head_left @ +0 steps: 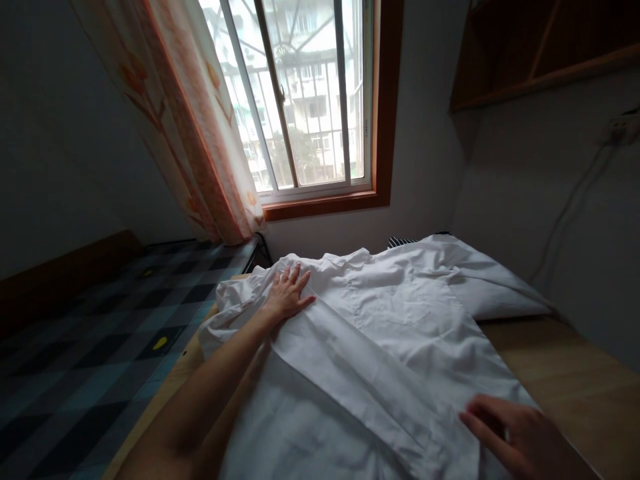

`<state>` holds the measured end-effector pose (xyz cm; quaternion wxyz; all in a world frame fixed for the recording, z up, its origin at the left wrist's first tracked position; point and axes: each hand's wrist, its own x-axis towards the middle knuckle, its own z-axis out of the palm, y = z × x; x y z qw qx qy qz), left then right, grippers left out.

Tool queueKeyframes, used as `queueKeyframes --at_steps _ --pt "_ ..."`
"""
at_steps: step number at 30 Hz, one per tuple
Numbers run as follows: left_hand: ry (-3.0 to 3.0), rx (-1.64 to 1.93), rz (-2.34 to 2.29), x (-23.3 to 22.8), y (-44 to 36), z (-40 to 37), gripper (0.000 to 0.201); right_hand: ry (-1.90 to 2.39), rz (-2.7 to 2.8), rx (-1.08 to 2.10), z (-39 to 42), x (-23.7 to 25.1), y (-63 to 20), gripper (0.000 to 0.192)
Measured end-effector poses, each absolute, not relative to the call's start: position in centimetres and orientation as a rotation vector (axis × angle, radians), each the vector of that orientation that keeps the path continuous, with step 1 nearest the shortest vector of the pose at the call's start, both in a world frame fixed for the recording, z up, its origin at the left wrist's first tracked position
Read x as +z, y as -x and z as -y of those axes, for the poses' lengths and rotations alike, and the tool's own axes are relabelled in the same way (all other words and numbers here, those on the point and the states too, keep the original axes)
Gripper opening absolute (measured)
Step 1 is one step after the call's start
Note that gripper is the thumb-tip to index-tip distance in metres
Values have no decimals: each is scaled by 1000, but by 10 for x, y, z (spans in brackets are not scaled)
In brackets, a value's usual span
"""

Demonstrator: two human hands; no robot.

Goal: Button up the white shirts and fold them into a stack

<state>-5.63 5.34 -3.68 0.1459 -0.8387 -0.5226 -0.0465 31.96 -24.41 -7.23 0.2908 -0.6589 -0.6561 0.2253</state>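
A white shirt (pixel 395 333) with a chest pocket lies spread across a wooden table (pixel 565 373). One side of it is folded over along a long diagonal edge. My left hand (pixel 287 293) rests flat on the shirt's far left part, near the shoulder, fingers spread. My right hand (pixel 520 433) presses on the shirt's lower right edge near the front of the table, fingers apart. Neither hand grips the cloth.
A bed with a blue and black checked cover (pixel 100 340) stands on the left. A window (pixel 310 100) with an orange patterned curtain (pixel 195 133) is straight ahead. A wooden shelf (pixel 540 53) hangs at the upper right, and a cable runs down the right wall.
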Motion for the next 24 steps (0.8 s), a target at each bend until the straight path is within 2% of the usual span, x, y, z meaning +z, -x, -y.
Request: queueKeyframes --at_steps 2,3,7,9,13,18,21,24 --pt "2387 -127 1496 -38 53 -51 84 1541 1866 342 221 -46 -292 26" --pt "2376 -126 1484 -39 51 -49 87 1401 1980 259 206 -35 -273 29" --pt "2342 -149 1433 -43 47 -43 92 1006 2436 109 134 -28 -184 74" --pt "2328 -170 1442 -44 47 -41 93 959 2580 166 105 -42 -152 81" --pt "2311 -210 1538 -46 50 -44 97 998 2665 350 93 -65 -143 80" --pt "2328 -231 1640 -48 53 -54 96 978 2679 459 142 -60 -191 77" --pt "2325 -240 1644 -50 54 -58 97 951 2707 367 174 -67 -226 73" --pt "2313 -238 1654 -50 53 -60 98 851 2722 56 201 -90 -259 61"
